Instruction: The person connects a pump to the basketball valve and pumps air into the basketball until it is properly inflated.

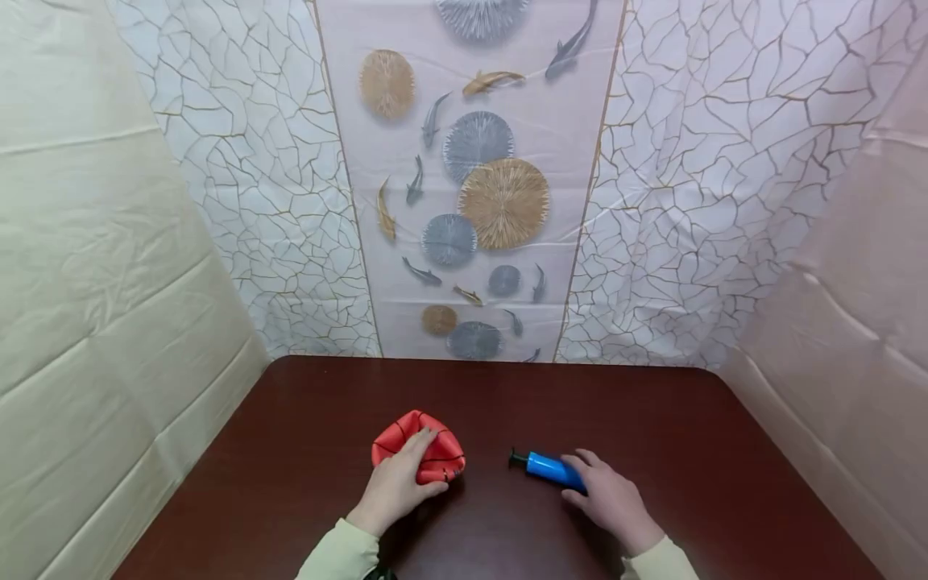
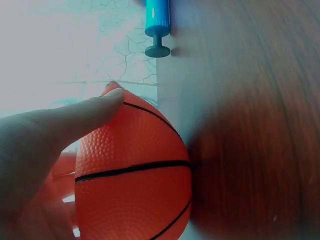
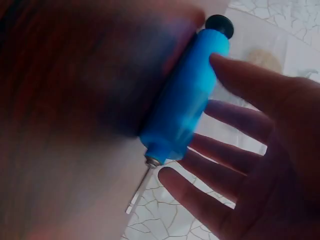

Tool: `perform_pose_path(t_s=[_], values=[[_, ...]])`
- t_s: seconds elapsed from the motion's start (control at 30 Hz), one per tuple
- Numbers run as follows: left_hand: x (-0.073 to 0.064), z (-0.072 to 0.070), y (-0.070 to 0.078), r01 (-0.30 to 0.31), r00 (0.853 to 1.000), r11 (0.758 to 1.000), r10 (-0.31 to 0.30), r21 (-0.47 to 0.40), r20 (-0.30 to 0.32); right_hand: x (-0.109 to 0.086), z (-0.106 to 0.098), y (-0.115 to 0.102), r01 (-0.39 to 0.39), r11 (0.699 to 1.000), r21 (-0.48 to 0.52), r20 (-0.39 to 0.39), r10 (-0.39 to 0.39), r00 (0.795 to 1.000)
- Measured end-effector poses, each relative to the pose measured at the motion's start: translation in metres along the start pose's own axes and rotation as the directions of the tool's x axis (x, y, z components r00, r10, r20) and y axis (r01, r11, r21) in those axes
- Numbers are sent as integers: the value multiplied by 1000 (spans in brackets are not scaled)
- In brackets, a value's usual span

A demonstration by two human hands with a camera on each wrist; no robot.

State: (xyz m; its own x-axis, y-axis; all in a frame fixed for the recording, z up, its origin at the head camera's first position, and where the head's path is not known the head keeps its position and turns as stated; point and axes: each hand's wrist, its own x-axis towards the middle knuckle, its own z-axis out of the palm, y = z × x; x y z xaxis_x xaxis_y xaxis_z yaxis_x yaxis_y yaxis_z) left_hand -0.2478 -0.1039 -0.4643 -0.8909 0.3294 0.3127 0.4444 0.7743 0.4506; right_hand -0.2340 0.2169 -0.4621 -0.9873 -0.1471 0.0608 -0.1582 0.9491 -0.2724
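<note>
A small red-orange basketball (image 1: 391, 440) with black seams rests on the table left of centre, its top caved in like a bowl. My left hand (image 1: 397, 482) grips it, fingers reaching into the hollow and thumb along the near rim; the left wrist view shows the thumb (image 2: 95, 111) on its pebbled skin. To the right lies a blue hand pump (image 1: 545, 467) with a black handle at its left end. My right hand (image 1: 611, 498) is at its other end, thumb and long, spread fingers right at the barrel. In the right wrist view, a thin metal needle (image 3: 140, 189) sticks out of the pump's tip.
The dark reddish-brown table (image 1: 326, 395) has rounded far corners. Behind it hangs a patterned cloth (image 1: 471, 201) with fish and round motifs. Pale quilted panels stand along the left side (image 1: 109, 322) and right side (image 1: 848, 322).
</note>
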Motion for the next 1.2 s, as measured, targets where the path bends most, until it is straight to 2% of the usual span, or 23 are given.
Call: perform_pose_path(t_s=[0.1,0.2,0.4,0.53,0.67,0.73,0.8,0.87,0.97,1.1,1.2], values=[[1,4,-1,32,999,999,-31,17,-37,2,5,0,2,1000,-32,-47,-3,999],[1,11,-2,37,998,998,-34,47,-55,3,8,1,-5,998,-56,-81,1,997],[0,23,-2,-28,991,979,54,204,-120,4,11,0,-3,998,-60,-121,-4,993],[5,22,4,-52,984,966,93,254,-152,5,9,-3,-15,1000,16,-160,18,987],[13,19,8,-26,985,970,67,244,-162,5,6,-6,-5,990,140,-215,35,976],[17,19,10,-9,984,977,46,211,-172,5,4,-7,23,979,201,-271,33,962],[19,20,12,2,982,986,30,167,-185,5,2,-9,67,967,246,-358,26,933],[20,22,15,13,980,992,13,128,-201,7,-1,-14,118,946,301,-435,26,900],[20,21,20,30,975,996,-10,84,-222,10,-6,-26,204,896,394,-525,37,850],[24,20,25,32,972,998,-18,55,-236,11,-16,-51,273,803,530,-559,88,824],[29,21,31,7,967,998,7,57,-256,8,-25,-70,305,726,616,-554,124,823]])
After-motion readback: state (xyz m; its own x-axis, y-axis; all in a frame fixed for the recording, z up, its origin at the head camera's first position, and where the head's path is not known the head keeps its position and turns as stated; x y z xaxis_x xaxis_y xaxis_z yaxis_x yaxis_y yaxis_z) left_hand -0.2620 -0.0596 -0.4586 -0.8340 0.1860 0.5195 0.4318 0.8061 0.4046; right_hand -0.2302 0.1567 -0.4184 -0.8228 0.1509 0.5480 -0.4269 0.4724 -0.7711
